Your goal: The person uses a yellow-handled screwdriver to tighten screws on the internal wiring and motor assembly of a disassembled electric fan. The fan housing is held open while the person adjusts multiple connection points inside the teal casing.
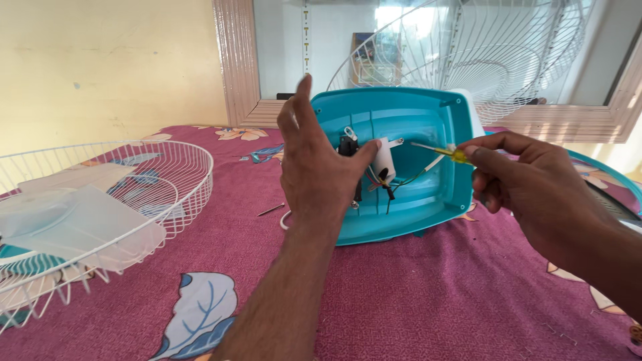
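Overhead, head camera, looking down over both forearms. Left hand [314, 167] raised upright in front of the turquoise plastic fan base shell [435, 194], which stands tilted on its edge with the hollow underside facing the camera. Fingers of that hand are spread and point upward; thumb tip presses against the small white cylindrical capacitor [384, 160] inside the shell. No closed grip there: the hand braces rather than clasps, palm against the shell's left rim.

Right hand [528, 180] sits just right of the shell, fingers curled, grip pinched on the yellow-handled small screwdriver [441, 152]. Its thin metal shaft reaches leftward into the hollow, with the tip near the capacitor; contact cannot be told. A bundle of thin coloured wires [394, 184] hangs beneath the capacitor, between the two hands, next to a black switch block [348, 146] partly hidden by the left palm.

Shell rests on a magenta floral-print cloth [428, 301]. Left of it, well apart: a white wire fan guard [167, 174] lying dish-up, holding translucent plastic fan blades [80, 224]. A small dark screw-like pin [271, 210] lies on the cloth near the left wrist. Behind the shell, a second white wire guard [508, 60] leans upright before a wood-framed mirror [237, 67].
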